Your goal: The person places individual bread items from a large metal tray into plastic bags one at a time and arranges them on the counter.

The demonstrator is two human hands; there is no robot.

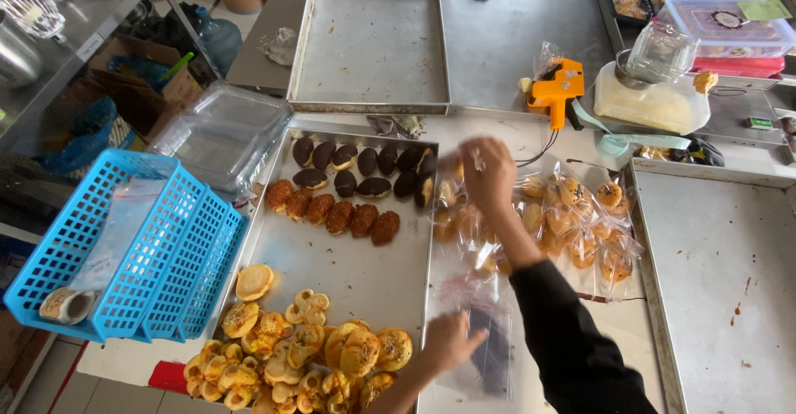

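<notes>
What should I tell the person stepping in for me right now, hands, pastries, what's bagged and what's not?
Left hand: resting on a clear plastic bag at the near table edge.
Right hand: raised over the bagged pastries, blurred; grip unclear.
Done: a pile of pastries in clear bags lies right of the tray.
Left: dark buns, brown rolls and golden pastries sit unbagged on the tray.

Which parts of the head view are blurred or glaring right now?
Head view: the right hand is motion-blurred; the left hand less so. Glare on clear bags hides detail; the tray and buns are sharp; edges bow from the wide lens.
</notes>
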